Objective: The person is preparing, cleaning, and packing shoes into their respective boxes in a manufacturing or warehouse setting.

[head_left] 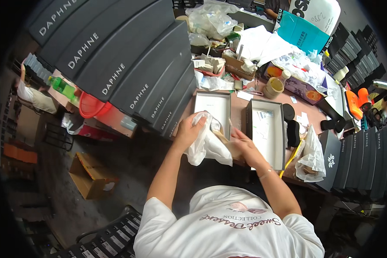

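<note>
Clock bearings taken from the hands. Left hand (pixel 189 132) grips white wrapping (pixel 204 146); a beige item (pixel 222 138) sits partly inside it, above the worktop's (pixel 306 109) near edge. Right hand (pixel 244 147) is at the item's right side, blurred; cannot tell if closed on it.

Surroundings: tall stack of dark boxes (pixel 133 69) at 10 o'clock crowds the worktop's left, at least six faces visible. Second dark stack (pixel 363 159), 3 to 4 o'clock, at least four. One cardboard carton (pixel 82 175) on the floor, 8 o'clock; one red basket (pixel 89 106), 9 to 10.

Containers: two open, white-lined, dark-edged boxes. Left box (pixel 213 99), 12 o'clock, partly covered by the bundle; right box (pixel 273 152), 2 to 3, holds small slips (pixel 264 116). Purple-sided box (pixel 308 93), 1 to 2, is heaped with crumpled white paper (pixel 294 64). One jar (pixel 272 89) stands beside it.
</note>
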Tool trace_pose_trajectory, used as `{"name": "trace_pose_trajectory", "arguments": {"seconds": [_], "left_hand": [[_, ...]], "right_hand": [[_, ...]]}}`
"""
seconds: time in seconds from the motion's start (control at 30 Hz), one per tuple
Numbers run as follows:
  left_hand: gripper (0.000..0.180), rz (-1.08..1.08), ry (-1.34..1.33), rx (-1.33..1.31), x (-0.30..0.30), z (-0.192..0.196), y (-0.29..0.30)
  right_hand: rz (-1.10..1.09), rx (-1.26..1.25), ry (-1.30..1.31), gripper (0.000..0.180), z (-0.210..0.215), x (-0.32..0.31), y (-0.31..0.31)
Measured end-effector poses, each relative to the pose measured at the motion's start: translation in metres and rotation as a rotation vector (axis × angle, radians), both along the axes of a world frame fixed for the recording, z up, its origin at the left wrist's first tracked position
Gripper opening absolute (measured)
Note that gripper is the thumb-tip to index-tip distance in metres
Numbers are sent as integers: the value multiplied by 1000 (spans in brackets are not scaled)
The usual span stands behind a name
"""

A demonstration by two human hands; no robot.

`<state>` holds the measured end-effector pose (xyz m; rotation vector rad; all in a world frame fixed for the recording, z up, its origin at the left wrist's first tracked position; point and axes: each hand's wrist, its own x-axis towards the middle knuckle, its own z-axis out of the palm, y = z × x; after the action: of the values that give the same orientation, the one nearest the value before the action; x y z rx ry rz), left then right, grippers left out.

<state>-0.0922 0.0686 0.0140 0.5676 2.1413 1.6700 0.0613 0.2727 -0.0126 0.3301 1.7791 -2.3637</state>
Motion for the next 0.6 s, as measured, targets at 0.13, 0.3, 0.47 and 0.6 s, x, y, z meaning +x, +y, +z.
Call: {"name": "trace_pose_trajectory", "arguments": {"seconds": [0.13,0.3,0.47,0.6], "left_hand": [[39,149,-491,431,-15,19,-6],[53,272,-500,910,-42,20,21],[47,475,202,374,-27,17,98],[37,456,358,250,4,7,126]], "right_hand": [[-18,-94,64,76,42,64,30],[-47,-8,140,70,72,142,53],[-147,-117,244,71,99,176,56],[-170,-144,251,65,130,180,49]]}}
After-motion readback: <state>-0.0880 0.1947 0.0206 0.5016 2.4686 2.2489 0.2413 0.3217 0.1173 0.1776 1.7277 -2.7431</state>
